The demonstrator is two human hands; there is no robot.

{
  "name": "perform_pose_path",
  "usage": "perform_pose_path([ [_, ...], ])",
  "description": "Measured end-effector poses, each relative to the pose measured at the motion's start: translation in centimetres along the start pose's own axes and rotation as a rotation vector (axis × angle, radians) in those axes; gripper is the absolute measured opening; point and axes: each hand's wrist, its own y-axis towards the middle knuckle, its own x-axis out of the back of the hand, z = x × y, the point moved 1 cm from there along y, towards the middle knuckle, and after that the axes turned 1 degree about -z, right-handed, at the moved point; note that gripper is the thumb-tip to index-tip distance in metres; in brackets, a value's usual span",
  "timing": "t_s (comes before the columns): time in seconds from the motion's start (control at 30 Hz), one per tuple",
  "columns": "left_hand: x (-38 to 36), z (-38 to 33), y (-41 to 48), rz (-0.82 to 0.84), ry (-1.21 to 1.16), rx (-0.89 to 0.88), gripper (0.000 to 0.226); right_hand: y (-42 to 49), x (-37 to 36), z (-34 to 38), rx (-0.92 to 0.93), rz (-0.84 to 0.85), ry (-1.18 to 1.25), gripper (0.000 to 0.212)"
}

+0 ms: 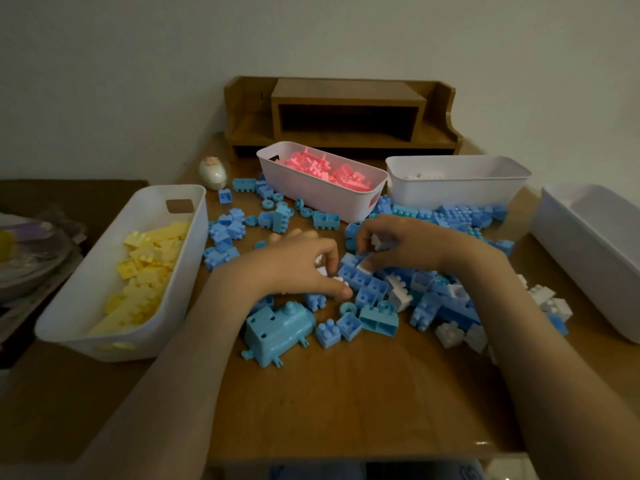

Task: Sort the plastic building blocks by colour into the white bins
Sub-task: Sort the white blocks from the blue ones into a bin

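Note:
Blue blocks point(367, 282) and a few white blocks point(400, 294) lie scattered over the middle of the wooden table point(346, 393). My left hand point(298, 261) is down in the pile, its thumb and fingers pinching small white blocks point(325, 273). My right hand point(401, 240) curls round a white block point(377, 242) just above the blue ones. Four white bins stand around: one with yellow blocks point(114, 271) at the left, one with pink blocks point(322, 188) behind, one with white blocks point(457, 183) at the back right, and one point(588, 258) at the far right whose inside is hidden.
A large blue animal-shaped piece point(277, 329) lies near my left forearm. A wooden desk shelf point(343, 116) stands against the wall behind the bins. A small white egg-shaped ornament point(213, 173) sits at the back left. Clutter lies on a lower surface at the far left point(31, 258).

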Motion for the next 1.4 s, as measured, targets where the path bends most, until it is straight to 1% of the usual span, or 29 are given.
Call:
perform_pose_path([
  [0.13, -0.1, 0.2, 0.4, -0.075, 0.076, -0.005, 0.025, 0.2, 0.0, -0.5, -0.076, -0.038, -0.039, 0.024],
  [0.2, -0.2, 0.1, 0.5, -0.100, 0.090, -0.017, 0.023, 0.3, -0.1, -0.6, -0.071, -0.035, -0.057, 0.026],
  [0.27, -0.2, 0.1, 0.6, -0.130, 0.107, -0.020, 0.024, 0.3, -0.1, -0.6, -0.053, -0.031, -0.087, 0.029],
  [0.4, 0.1, -0.1, 0.8, -0.219, 0.132, -0.013, 0.036, 0.3, -0.3, -0.5, -0.058, 0.004, -0.073, 0.046],
  [0.47, 0.2, -0.2, 0.9, -0.257, 0.116, -0.003, 0.037, 0.3, -0.4, -0.5, -0.053, -0.001, -0.065, 0.043],
  [0.6, -0.1, 0.0, 1.2, -0.269, 0.076, 0.002, 0.039, 0.4, -0.2, -0.5, -0.017, -0.048, -0.091, 0.029],
  [0.73, 0.1, -0.5, 1.0, -0.234, -0.039, 0.051, 0.035, 0.3, -0.2, -0.4, 0.017, -0.160, -0.082, 0.033],
  [0.8, 0.1, -0.8, 0.9, -0.221, -0.082, 0.066, 0.034, 0.2, -0.1, -0.4, 0.026, -0.184, -0.070, 0.034],
  [0.9, 0.1, -0.8, 0.7, -0.247, -0.132, 0.039, 0.032, 0.3, -0.2, -0.7, 0.011, -0.205, -0.059, 0.030],
  [1.0, 0.0, -0.6, 0.8, -0.309, -0.127, 0.006, 0.030, 0.4, -0.2, -0.9, -0.008, -0.204, -0.057, 0.032],
  [1.13, -0.2, -0.4, 1.0, -0.337, -0.087, -0.013, 0.030, 0.4, -0.2, -1.1, -0.030, -0.180, -0.043, 0.049],
  [1.2, -0.3, -0.3, 1.1, -0.336, -0.078, -0.012, 0.030, 0.4, -0.3, -1.0, -0.043, -0.165, -0.045, 0.053],
  [1.4, -0.3, -0.6, 1.1, -0.338, -0.161, -0.012, 0.025, 0.6, -0.4, -1.0, -0.063, -0.126, -0.073, 0.034],
])
